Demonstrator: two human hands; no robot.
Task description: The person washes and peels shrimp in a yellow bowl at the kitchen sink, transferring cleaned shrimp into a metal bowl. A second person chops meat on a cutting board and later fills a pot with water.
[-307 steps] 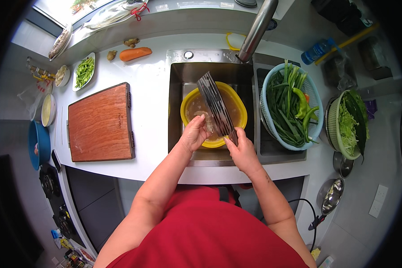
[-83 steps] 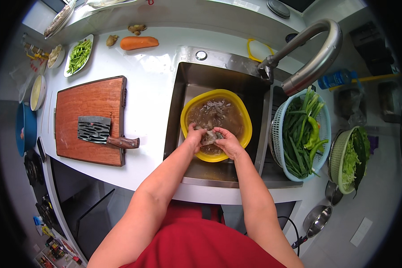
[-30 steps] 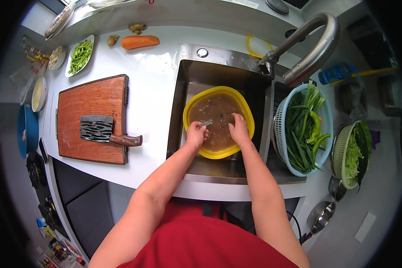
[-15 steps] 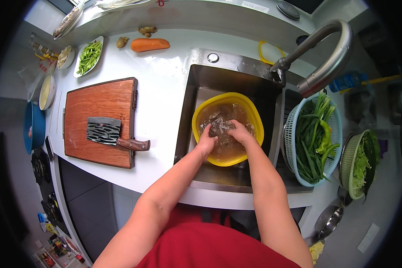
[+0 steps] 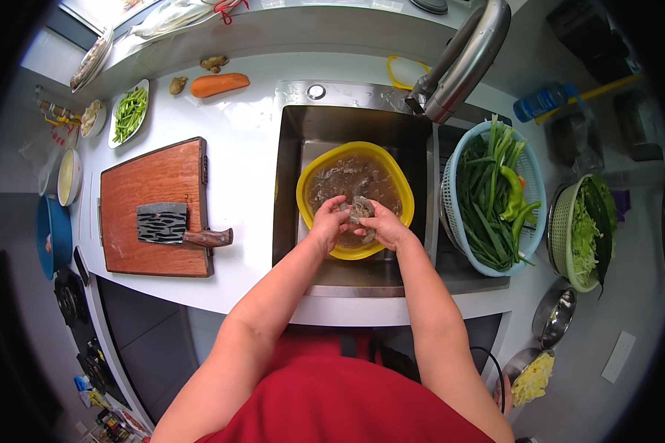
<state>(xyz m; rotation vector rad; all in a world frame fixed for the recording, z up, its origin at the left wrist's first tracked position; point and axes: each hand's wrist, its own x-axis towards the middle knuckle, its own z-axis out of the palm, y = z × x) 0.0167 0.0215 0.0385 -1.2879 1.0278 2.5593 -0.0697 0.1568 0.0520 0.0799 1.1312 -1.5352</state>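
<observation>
Over the near part of a yellow basin (image 5: pixel 308 164), my two hands are close together above murky brownish water. Greyish, translucent shrimp (image 5: pixel 361 210), as far as they can be made out, are between my fingers. My right hand (image 5: pixel 386 226) is closed around them from the right. My left hand (image 5: pixel 328 225) has its fingers curled in against them from the left; its fingertips are partly hidden. More greyish pieces lie in the water, too blurred to tell apart. The basin stands inside a steel sink (image 5: pixel 292 140).
A tall faucet (image 5: pixel 471 63) arches over the sink's back right. To the right are a blue basket (image 5: pixel 537 177) of green onions and peppers and a green basket (image 5: pixel 563 221) of shredded greens. On the left, a cleaver (image 5: pixel 162 223) rests on a wooden cutting board (image 5: pixel 151 162); behind is a carrot (image 5: pixel 219 85).
My hands have come up out of the water and drawn together toward the basin's near side, now with shrimp between them. The whole view has shifted.
</observation>
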